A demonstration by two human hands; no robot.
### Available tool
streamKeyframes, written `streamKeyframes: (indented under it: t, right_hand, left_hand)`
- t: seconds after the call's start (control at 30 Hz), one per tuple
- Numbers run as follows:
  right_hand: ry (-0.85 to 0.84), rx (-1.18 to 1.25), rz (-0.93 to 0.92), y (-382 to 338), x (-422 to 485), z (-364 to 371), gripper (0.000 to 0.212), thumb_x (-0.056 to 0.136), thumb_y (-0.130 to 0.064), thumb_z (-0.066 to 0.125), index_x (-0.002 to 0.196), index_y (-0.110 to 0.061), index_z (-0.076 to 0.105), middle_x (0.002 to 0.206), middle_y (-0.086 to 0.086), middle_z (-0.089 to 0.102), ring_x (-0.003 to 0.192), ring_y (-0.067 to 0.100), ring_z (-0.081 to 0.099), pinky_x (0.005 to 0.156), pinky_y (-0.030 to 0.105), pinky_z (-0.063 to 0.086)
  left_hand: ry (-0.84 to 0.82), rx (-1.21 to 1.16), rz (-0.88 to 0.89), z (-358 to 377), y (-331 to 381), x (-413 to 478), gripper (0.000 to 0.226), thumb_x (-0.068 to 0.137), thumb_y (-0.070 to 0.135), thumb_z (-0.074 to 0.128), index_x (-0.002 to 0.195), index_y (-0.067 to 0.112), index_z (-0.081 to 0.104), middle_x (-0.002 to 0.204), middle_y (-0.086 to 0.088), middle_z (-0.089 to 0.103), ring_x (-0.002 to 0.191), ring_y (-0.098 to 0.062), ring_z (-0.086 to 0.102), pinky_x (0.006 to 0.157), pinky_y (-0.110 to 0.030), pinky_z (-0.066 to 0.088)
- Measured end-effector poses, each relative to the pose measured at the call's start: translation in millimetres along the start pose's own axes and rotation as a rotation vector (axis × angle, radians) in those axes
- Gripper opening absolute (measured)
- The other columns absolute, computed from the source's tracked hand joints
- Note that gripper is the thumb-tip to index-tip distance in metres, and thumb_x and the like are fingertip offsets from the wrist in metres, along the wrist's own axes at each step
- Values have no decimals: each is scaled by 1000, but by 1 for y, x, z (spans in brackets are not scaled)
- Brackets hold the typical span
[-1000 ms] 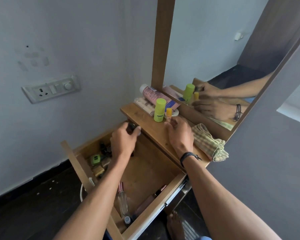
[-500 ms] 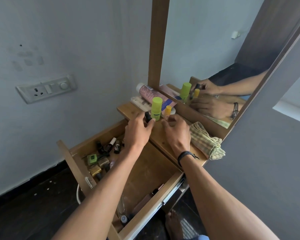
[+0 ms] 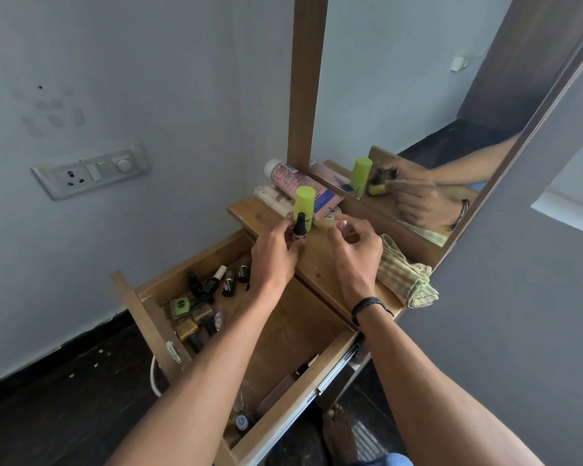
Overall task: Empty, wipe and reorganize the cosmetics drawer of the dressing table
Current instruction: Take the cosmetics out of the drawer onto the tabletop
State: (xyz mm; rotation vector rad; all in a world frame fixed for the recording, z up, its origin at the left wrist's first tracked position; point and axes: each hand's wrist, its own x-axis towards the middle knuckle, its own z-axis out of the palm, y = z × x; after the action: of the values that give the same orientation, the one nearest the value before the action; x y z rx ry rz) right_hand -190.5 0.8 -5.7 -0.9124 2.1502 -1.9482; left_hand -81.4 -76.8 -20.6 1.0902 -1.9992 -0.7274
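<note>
The wooden drawer (image 3: pixel 142 307) is pulled out below the dressing-table shelf (image 3: pixel 256 211). Several nail polish bottles (image 3: pixel 199 304) lie in its far left corner, and a clear bottle (image 3: pixel 239 401) and a pinkish tube (image 3: pixel 278 390) lie at its near end. My left hand (image 3: pixel 273 255) holds a small dark bottle with a black cap (image 3: pixel 299 228) upright on the shelf, beside a green-capped stick (image 3: pixel 304 203). My right hand (image 3: pixel 354 252) is to its right, thumb and forefinger curled onto a small yellow bottle (image 3: pixel 323 224).
A pink tube (image 3: pixel 293 181) and a flat pack lie at the shelf's back. A folded checked cloth (image 3: pixel 408 282) sits on the shelf's right end. The mirror (image 3: pixel 418 112) rises behind. A wall socket (image 3: pixel 91 169) is left; my bare foot (image 3: pixel 339 432) stands below the drawer.
My left hand rose from the drawer's back corner with the small dark bottle and brought it onto the shelf beside the green-capped stick. The right hand stayed by the yellow bottle.
</note>
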Motion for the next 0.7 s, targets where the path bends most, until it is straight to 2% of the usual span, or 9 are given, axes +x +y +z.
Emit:
streamKeyframes:
  t: [0.13,0.27,0.43,0.5,0.57,0.6,0.7]
  right_hand:
    - [-20,-40,15,1,2,2,13,83,-19,71,93,-26,76,94,-7,69,82,9,64,83,42,55]
    - [-134,-199,-29,4,5,4,9,90,-33,72,94,-24,72,96,-8,60,82,10,58,78,37,50]
    - [-254,-446,-4,5,10,9,29,97,-41,62,122,-27,67,116,-4,55,95,14,53,78,31,37]
    - [-270,-507,6,8,12,12,24,98,-39,60,116,-24,67,120,-2,56,102,22,58,78,33,39]
    - [-275,-550,18,10,14,13,23,98,-37,60,115,-23,67,122,0,58,107,27,59,82,36,44]
    - [-277,-561,21,11,14,14,24,97,-36,61,116,-24,68,122,0,59,108,27,59,84,37,45]
    - [-285,-571,15,11,14,14,25,97,-34,61,120,-27,69,124,0,60,110,27,59,85,38,46]
  left_hand:
    - [12,-74,-53,5,3,3,35,86,11,77,116,19,63,110,2,72,97,-13,69,83,-32,53]
    - [51,-86,-73,9,2,5,31,84,9,78,106,19,60,106,3,71,91,-11,67,79,-32,54]
    - [50,-148,-133,9,-2,7,31,80,12,83,96,23,58,95,6,71,87,-10,69,79,-32,58]
    - [45,-176,-170,8,-3,8,30,79,12,84,93,23,59,93,6,71,85,-8,69,75,-26,57]
    - [33,-178,-191,7,-3,9,25,81,13,83,92,21,62,92,6,70,82,-4,67,65,-10,49]
    - [30,-175,-194,6,-3,9,23,81,14,83,90,21,63,90,7,69,81,-4,65,62,-7,46]
    - [25,-169,-191,7,-3,10,20,82,15,83,89,21,65,88,9,68,82,-4,66,71,-21,54]
